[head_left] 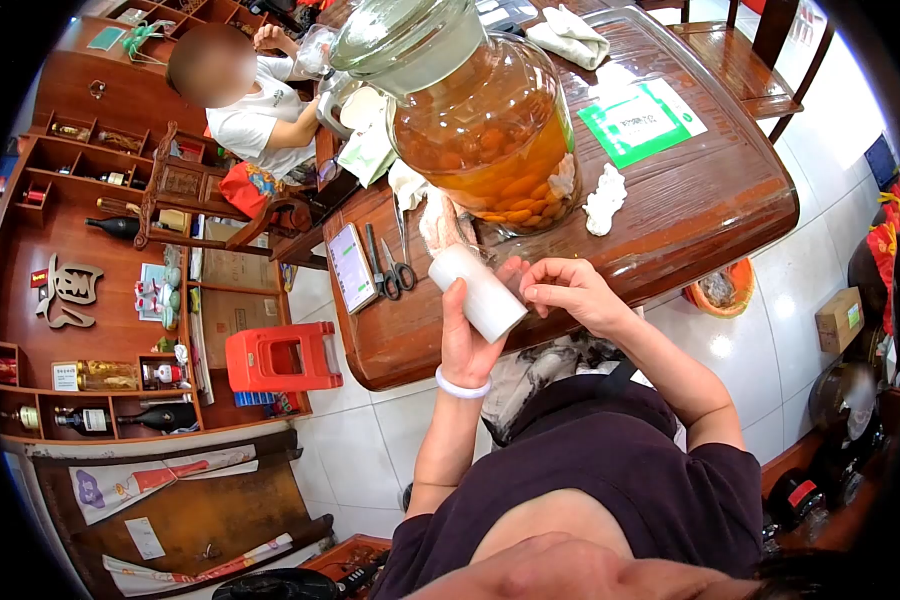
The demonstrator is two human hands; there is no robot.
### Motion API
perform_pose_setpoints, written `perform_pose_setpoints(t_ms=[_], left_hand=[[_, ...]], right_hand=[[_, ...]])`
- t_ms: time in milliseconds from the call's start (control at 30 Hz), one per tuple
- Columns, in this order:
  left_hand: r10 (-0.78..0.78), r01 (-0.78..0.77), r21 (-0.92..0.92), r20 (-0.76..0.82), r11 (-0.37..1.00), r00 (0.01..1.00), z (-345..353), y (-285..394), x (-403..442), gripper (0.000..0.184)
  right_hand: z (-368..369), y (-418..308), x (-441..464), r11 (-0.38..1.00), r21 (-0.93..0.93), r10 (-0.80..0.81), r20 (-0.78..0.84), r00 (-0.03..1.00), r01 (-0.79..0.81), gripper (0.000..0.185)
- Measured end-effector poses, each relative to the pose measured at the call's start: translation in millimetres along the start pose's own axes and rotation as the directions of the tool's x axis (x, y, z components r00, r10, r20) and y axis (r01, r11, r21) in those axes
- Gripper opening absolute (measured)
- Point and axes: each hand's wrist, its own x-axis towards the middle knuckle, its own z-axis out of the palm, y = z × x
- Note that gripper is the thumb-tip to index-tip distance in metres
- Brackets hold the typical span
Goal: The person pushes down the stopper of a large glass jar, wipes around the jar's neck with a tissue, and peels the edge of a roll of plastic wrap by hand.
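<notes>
A white roll (477,292), perhaps plastic film, is held in my left hand (466,335), its fingers wrapped round the lower side. My right hand (570,292) is at the roll's right end, thumb and fingertips pinched together; whatever they hold is too small to make out. Beyond the roll stands a large glass jar (490,130) with amber liquid and orange fruit, its glass lid (395,35) on top. Black scissors (392,272) and a phone (351,266) lie on the table left of the roll. A crumpled white tissue (604,200) lies right of the jar.
The dark wooden table (710,215) also bears a green-and-white card (642,122) and a folded cloth (568,38). Another person (265,115) sits across at the upper left. A red stool (282,357) stands left, an orange bin (722,288) below the right edge.
</notes>
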Motion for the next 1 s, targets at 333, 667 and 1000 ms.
perform_pose_setpoints(t_ms=[333, 667, 1000], left_hand=[[0.025, -0.025, -0.075, -0.001, 0.997, 1.0, 1.5, 1.3, 1.6, 0.05], [0.119, -0.124, 0.033, 0.113, 0.992, 0.986, -5.2, 1.9, 3.7, 0.055], [-0.031, -0.024, 0.189, 0.282, 0.982, 0.959, 2.8, 12.6, -4.9, 0.065]], right_hand=[[3.8, 21.6, -0.5, 0.995, 0.049, -0.073, -0.189, 0.979, 0.084, 0.011], [3.9, 17.7, -2.1, 0.991, 0.123, -0.008, -0.29, 0.957, 0.045, 0.018], [9.4, -15.8, 20.3, 0.972, 0.093, 0.22, -0.054, 0.974, -0.215, 0.04]])
